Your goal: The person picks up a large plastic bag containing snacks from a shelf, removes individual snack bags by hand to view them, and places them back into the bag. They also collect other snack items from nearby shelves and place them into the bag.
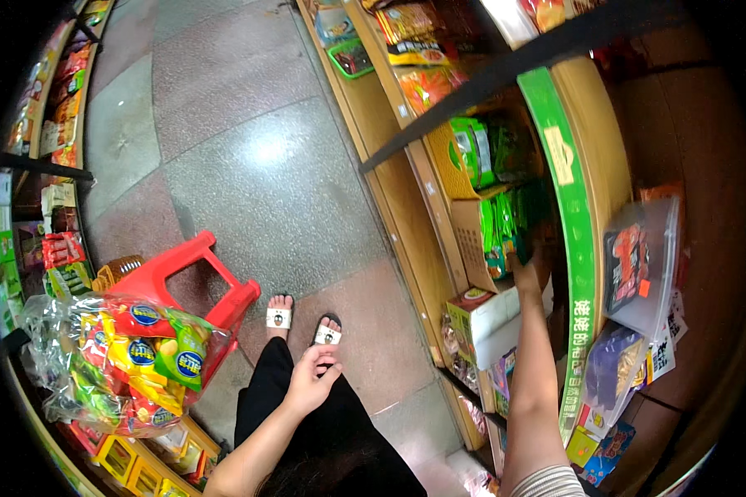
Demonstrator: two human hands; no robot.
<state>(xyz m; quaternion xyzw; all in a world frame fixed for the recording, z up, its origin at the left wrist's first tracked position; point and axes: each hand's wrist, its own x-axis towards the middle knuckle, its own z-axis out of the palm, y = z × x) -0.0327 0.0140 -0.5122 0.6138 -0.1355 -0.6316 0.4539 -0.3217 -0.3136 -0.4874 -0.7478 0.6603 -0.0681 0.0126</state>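
Observation:
My right hand (527,270) reaches into a shelf on the right, at a cardboard box (469,239) of green snack packets (496,230). Its fingers are in shadow at the packets, so whether they grip one cannot be told. Over my black trousers, my left hand (316,376) hangs with loosely curled fingers and holds nothing. To its left, a clear plastic bag (50,360) full of red, yellow and green snack packs (142,351) rests on a red plastic stool (146,279).
Wooden shelves (404,248) run along the right, with a yellow basket (451,164) and a white carton (497,323). Clear tubs (649,273) stand beyond the green shelf strip (566,205). Packed shelves (68,124) line the left. Black straps (447,112) cross the right shelves.

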